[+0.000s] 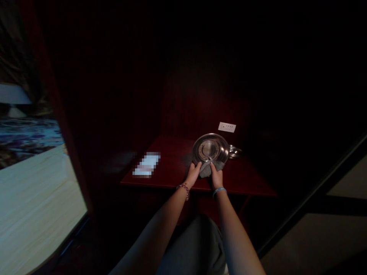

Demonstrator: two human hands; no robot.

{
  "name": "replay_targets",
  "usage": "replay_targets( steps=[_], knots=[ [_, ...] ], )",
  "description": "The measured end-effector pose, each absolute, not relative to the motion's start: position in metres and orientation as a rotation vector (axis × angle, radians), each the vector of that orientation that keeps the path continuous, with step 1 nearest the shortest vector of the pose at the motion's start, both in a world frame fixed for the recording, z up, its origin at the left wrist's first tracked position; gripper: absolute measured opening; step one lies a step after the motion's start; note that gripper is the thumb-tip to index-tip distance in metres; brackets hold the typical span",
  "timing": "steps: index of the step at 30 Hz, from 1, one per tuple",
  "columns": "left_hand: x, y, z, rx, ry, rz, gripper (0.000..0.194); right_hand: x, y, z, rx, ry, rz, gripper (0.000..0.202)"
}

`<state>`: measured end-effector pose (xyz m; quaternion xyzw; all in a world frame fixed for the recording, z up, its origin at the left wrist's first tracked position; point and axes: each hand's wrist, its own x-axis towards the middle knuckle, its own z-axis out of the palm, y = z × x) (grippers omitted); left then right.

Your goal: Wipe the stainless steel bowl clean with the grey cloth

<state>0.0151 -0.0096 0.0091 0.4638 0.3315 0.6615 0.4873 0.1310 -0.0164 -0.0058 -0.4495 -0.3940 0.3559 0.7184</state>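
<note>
Bowl point(207, 142) is being held tilted over table point(169, 173) | left fingers point(195, 169) are gripping rim | right fingers point(215, 172) are clasping gray cloth point(205, 171) against rim | metal item point(235, 151) is sitting beyond.

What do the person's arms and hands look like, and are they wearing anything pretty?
No gloves, and no sleeves show on the forearms. Above the left hand is a beaded bracelet, pinkish and dark; above the right hand, a plain pale-blue band.
</note>
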Motion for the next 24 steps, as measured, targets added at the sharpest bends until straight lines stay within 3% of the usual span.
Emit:
replay_targets(
  steps=[11,18,24],
  knots=[
    [0.018,-0.002,0.001,1.279,0.782,1.598,0.031,0.133,-0.011,-0.013,-1.016,-0.866,0.693,0.048],
    [0.014,-0.007,0.011,1.134,0.853,1.843,0.061,0.13,-0.012,-0.01,-1.097,-0.783,0.569,0.047],
    [0.013,-0.014,0.017,1.181,0.847,1.814,0.045,0.13,-0.014,-0.007,-1.087,-0.767,0.561,0.051]
  ],
)
